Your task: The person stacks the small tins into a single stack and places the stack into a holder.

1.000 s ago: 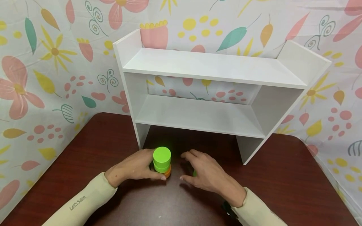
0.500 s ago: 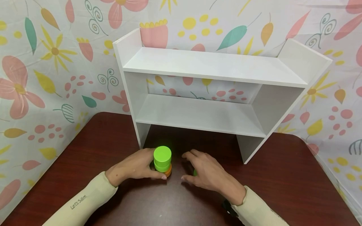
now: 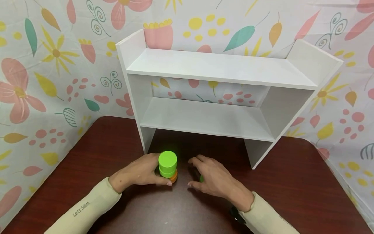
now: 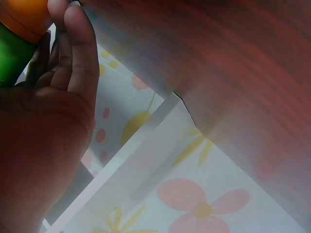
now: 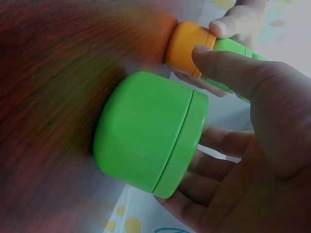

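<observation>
In the head view, a green lidded jar stands on top of an orange jar, making a short stack on the table. My left hand is curved round this stack from the left, thumb in front by the orange jar and fingers behind. The right wrist view shows the left thumb at the seam between orange and green. My right hand hovers loosely over a second green jar that stands on the table, mostly hidden by the hand from above. Its thumb and fingers are spread around the lid, not gripping.
Behind the hands stands a white two-tier shelf, its side panels reaching the dark wood table. A patterned cloth backdrop hangs along the back and sides. A dark wrist strap shows at the right sleeve.
</observation>
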The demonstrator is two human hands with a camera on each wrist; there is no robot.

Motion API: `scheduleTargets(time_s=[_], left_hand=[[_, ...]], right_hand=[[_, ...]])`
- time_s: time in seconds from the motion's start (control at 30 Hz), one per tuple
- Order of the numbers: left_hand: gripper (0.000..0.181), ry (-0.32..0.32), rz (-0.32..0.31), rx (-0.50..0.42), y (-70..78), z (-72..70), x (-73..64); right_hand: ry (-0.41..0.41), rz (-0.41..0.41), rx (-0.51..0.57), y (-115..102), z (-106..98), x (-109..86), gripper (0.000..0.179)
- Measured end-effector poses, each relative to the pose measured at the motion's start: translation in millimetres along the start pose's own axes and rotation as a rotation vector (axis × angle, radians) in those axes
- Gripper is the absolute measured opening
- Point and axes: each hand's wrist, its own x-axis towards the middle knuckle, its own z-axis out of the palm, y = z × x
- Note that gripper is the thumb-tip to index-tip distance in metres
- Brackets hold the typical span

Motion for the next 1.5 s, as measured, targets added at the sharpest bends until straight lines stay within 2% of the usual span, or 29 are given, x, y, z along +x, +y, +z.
scheduleTargets(time_s=[0.63,1.07,1.5], left_hand=[[0.058,-0.004,-0.008,0.005,0.7,0.0,-0.3],[0.057,-0.004,-0.007,0.001,0.5,-0.6,-0.8],[0.057,-0.009,-0.003,-0.005,0.4,0.0,-0.7]], right_hand=[[-0.025,0.003,-0.018,0.8,1.8,-2.4,0.062],[-0.017,0.004,-0.027,10.8,4.3,-14.7,0.060],[-0.069,0.029,-0.029,9.1,2.2,-19.5,0.064]])
